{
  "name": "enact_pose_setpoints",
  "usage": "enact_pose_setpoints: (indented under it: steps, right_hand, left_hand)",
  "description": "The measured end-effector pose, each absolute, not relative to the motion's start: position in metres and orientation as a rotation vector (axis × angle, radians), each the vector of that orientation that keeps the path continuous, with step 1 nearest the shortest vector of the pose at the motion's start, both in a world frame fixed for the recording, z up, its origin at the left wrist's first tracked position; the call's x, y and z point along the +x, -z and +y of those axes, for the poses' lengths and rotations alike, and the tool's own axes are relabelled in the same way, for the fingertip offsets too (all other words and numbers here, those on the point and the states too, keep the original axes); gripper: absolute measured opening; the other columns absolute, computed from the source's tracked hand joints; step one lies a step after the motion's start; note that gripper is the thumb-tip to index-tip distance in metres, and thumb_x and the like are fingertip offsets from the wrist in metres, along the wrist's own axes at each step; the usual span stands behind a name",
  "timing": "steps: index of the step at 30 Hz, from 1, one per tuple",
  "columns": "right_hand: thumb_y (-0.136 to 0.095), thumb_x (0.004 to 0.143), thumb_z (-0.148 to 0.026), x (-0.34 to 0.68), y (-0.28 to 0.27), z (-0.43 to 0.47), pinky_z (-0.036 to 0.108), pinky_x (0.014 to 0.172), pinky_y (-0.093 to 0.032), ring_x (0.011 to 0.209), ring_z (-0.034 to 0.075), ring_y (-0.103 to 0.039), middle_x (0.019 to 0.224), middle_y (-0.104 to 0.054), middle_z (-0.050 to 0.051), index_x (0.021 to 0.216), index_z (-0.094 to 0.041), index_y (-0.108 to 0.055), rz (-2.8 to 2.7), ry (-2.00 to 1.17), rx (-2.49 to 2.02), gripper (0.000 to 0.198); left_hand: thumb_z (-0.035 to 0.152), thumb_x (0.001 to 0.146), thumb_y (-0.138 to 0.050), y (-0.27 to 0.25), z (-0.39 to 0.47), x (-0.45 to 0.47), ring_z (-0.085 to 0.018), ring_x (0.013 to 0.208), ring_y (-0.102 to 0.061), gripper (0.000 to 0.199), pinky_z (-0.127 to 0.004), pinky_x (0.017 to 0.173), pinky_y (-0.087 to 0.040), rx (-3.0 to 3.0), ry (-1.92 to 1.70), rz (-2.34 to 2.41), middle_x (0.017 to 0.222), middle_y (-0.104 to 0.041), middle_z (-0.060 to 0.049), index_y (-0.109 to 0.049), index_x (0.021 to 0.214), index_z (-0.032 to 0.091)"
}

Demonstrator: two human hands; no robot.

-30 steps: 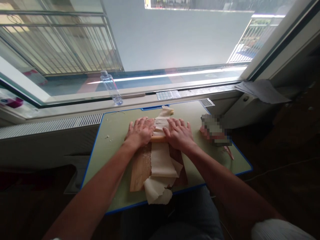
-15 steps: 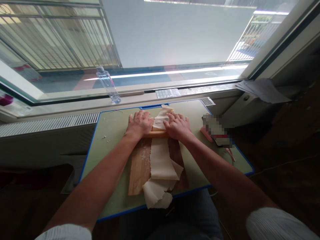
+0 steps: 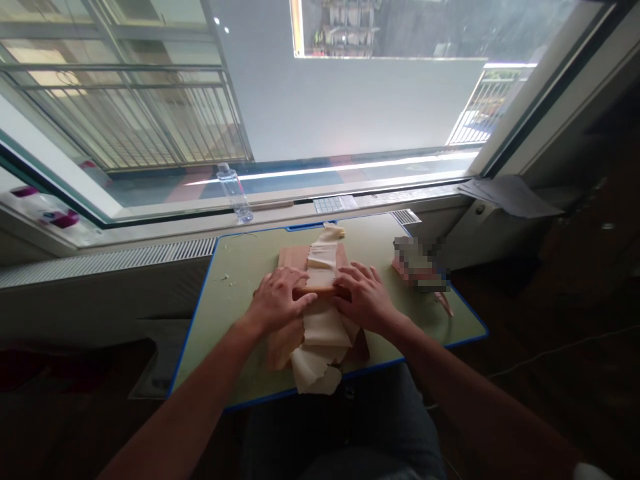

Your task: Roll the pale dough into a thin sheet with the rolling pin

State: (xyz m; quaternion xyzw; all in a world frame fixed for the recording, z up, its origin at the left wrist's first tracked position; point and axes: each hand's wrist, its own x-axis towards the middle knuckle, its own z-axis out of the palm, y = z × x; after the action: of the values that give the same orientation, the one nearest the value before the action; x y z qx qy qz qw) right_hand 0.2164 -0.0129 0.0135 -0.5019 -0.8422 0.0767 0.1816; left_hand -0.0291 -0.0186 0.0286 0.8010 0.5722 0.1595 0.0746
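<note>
A wooden rolling pin [image 3: 321, 291] lies crosswise over a long, pale strip of dough [image 3: 324, 328]. My left hand [image 3: 279, 298] holds the pin's left end, thumb on the near side. On the right end is my right hand [image 3: 367, 298], fingers curled over it; both ends are hidden beneath the hands. Under the dough lies a wooden board [image 3: 285, 343]. The strip is rumpled beyond the pin, and its folded, ragged near end hangs over the table's front edge.
The small green table [image 3: 230, 360] has a blue rim. A partly blurred object [image 3: 420, 263] rests on its right side. On the windowsill stand a clear plastic bottle [image 3: 235, 193] and a white gridded item [image 3: 334, 204]. Papers [image 3: 510, 195] lie at the right.
Both hands have drawn the rolling pin nearer to me along the dough, uncovering the board's far part. The thumbs now show on the near side. The camera view has tilted up slightly.
</note>
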Motion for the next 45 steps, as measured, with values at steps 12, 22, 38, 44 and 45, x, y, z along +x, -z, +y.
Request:
enact_pose_setpoints:
  steps: [12,22,38,44,45]
  right_hand:
    - [-0.075,0.099,-0.04,0.226,-0.019,0.065,0.047,0.115,-0.037,0.137,0.03,-0.052,0.143,-0.07,0.007,0.117,-0.026,-0.075,-2.369,-0.148,-1.305,0.023]
    - [-0.076,0.097,-0.036,0.228,-0.01,0.053,0.05,0.116,-0.036,0.138,0.031,-0.051,0.143,-0.07,0.006,0.116,-0.026,-0.075,-2.393,-0.203,-1.252,0.021]
    - [-0.074,0.097,-0.036,0.232,-0.016,0.049,0.048,0.116,-0.036,0.137,0.03,-0.053,0.141,-0.071,0.005,0.117,-0.028,-0.076,-2.388,-0.204,-1.338,0.021]
    - [-0.061,0.105,-0.054,0.222,-0.019,0.061,0.051,0.119,-0.035,0.142,0.031,-0.049,0.153,-0.063,0.008,0.13,-0.028,-0.072,-2.416,-0.199,-1.48,0.038]
    - [-0.055,0.107,-0.058,0.218,-0.018,0.063,0.054,0.121,-0.033,0.144,0.032,-0.048,0.154,-0.062,0.009,0.132,-0.028,-0.07,-2.397,-0.188,-1.526,0.042]
  left_hand:
    - [0.044,0.098,-0.058,-0.057,0.052,-0.014,-0.027,0.123,-0.066,0.031,-0.041,0.111,-0.049,2.313,-0.562,1.818,0.124,-0.078,-0.004,-0.079,0.114,0.029]
    - [0.051,0.101,-0.046,-0.048,0.089,-0.022,-0.028,0.133,-0.065,0.045,-0.041,0.115,-0.047,2.287,-0.168,1.755,0.14,-0.076,-0.001,-0.084,0.117,0.034]
    - [0.039,0.096,-0.054,-0.05,0.084,-0.009,-0.028,0.127,-0.066,0.034,-0.042,0.116,-0.048,2.323,-0.315,1.86,0.13,-0.079,-0.004,-0.084,0.106,0.027]
    - [0.046,0.107,-0.042,-0.031,0.057,-0.009,-0.027,0.134,-0.06,0.044,-0.044,0.119,-0.043,2.342,-0.4,1.955,0.147,-0.07,-0.006,-0.072,0.135,0.03]
    - [0.047,0.108,-0.039,-0.027,0.057,-0.009,-0.027,0.137,-0.058,0.047,-0.046,0.121,-0.041,2.357,-0.392,1.978,0.152,-0.067,-0.006,-0.069,0.14,0.031]
